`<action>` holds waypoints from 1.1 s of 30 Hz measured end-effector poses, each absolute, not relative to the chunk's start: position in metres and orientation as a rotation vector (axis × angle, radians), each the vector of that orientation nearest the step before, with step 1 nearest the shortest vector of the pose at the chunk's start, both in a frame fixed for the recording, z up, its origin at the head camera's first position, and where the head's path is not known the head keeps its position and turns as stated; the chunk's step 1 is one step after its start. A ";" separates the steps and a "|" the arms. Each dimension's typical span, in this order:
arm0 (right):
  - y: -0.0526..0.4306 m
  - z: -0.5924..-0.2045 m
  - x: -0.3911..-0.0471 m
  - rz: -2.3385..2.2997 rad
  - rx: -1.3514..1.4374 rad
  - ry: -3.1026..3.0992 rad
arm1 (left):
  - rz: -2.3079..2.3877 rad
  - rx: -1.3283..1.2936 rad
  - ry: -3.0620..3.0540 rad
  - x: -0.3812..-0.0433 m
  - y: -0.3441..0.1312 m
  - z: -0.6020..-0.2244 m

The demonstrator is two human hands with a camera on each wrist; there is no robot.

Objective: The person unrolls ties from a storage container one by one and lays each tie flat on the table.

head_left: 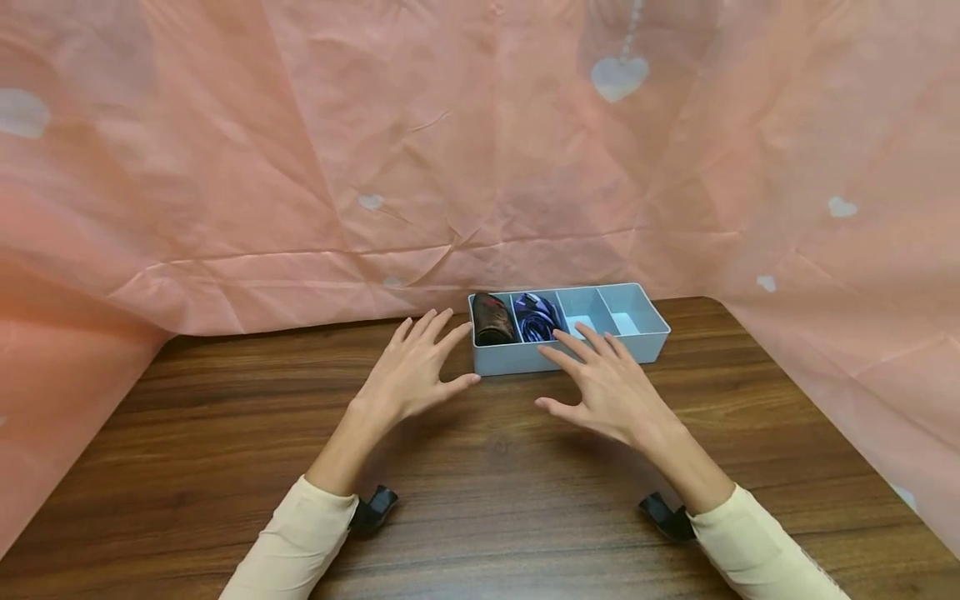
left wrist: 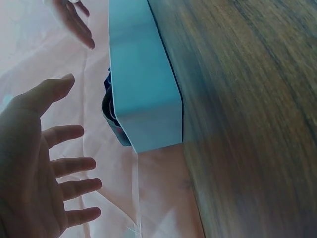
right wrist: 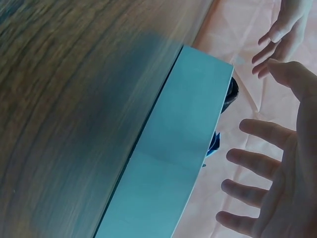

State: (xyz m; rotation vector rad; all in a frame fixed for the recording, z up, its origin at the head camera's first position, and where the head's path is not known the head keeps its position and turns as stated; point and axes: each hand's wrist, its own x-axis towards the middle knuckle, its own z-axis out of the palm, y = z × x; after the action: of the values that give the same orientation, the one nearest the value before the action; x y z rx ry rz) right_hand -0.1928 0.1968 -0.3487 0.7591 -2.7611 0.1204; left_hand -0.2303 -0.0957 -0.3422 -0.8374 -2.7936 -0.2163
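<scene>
A light blue-grey box (head_left: 512, 359) with several compartments stands at the back of the table. Its leftmost compartment holds a dark brown rolled item (head_left: 492, 320) with a reddish pattern; beside it lies a coiled blue-purple strip (head_left: 537, 318), its exact kind unclear. The two compartments on the right hold nothing visible. My left hand (head_left: 411, 372), fingers spread, hovers in front of the box's left end. Likewise spread, my right hand (head_left: 612, 386) is raised before the box's middle, its fingertips overlapping the front edge in the head view. In the wrist views, both hands appear apart from the box.
Below the hands runs a brown wood-grain table (head_left: 480, 500). A pink cloth (head_left: 420, 150) with pale hearts hangs behind and at both sides, close to the box's back. Black wrist mounts (head_left: 372, 511) show at the cream sleeves (head_left: 296, 533).
</scene>
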 end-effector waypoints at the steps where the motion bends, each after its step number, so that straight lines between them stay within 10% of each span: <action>1: 0.197 -0.349 -0.192 0.117 0.759 -2.761 | -0.216 -0.836 -2.795 -0.230 -0.096 -0.343; 33: 0.186 -0.348 -0.199 0.121 0.787 -2.736 | -0.292 -0.830 -2.812 -0.246 -0.087 -0.346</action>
State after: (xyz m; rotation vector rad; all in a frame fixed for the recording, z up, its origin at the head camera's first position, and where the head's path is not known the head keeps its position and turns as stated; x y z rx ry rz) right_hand -0.1993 0.1861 -0.3479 0.7873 -2.7360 0.1215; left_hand -0.2456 -0.0867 -0.3459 -0.8302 -2.8124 -0.2917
